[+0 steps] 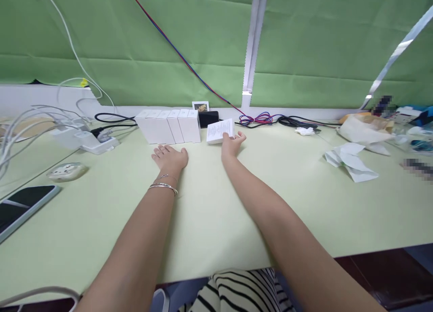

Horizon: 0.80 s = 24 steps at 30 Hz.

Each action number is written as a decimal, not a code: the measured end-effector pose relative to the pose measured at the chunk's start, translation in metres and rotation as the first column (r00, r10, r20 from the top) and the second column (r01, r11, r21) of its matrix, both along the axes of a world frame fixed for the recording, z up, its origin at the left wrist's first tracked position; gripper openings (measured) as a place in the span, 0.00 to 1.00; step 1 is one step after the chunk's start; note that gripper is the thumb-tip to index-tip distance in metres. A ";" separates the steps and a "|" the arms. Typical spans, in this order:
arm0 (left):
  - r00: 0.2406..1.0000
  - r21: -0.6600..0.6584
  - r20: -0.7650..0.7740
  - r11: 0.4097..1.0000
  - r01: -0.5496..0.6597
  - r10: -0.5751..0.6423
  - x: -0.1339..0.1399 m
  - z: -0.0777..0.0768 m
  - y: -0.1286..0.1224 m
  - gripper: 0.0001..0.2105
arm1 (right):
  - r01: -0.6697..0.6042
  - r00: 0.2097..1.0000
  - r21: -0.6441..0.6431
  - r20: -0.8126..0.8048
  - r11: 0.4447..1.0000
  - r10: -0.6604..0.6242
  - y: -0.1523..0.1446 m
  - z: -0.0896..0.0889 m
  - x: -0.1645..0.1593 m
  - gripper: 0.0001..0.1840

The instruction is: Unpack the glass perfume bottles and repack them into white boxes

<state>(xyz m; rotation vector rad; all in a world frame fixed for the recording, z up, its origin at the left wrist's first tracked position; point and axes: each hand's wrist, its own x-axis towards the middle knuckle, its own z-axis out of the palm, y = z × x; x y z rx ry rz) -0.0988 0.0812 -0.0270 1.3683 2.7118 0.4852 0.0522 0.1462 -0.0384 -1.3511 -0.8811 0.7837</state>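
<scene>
Several small white boxes stand upright side by side in a row at the back of the table. Just in front of them, my left hand rests palm down with its fingers spread, holding nothing. My right hand grips another white box to the right of the row, its thumb on the face with lines of small print. This box is slightly tilted and stands apart from the row. The far side of my right-hand grip is partly hidden.
Behind the boxes lie a black device and a small picture card. A power strip, a game controller and a phone are at left. Coiled cables and crumpled paper lie at right.
</scene>
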 end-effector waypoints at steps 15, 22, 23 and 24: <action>0.668 0.547 0.556 0.823 0.154 -0.495 0.084 0.002 -0.023 0.23 | -0.396 0.706 0.392 0.708 0.830 0.003 -0.081 -0.003 0.085 0.26; 0.515 0.662 0.591 0.738 0.130 -0.621 0.088 0.005 -0.031 0.11 | -0.356 0.443 0.011 0.882 0.934 0.159 -0.084 0.005 0.081 0.27; 0.515 0.663 0.592 0.738 0.126 -0.620 0.086 0.006 -0.032 0.10 | -0.351 0.405 -0.018 0.899 0.936 0.169 -0.082 0.006 0.083 0.26; 0.519 0.663 0.592 0.739 0.123 -0.617 0.084 0.006 -0.033 0.09 | -0.347 0.366 -0.040 0.914 0.937 0.175 -0.081 0.007 0.085 0.24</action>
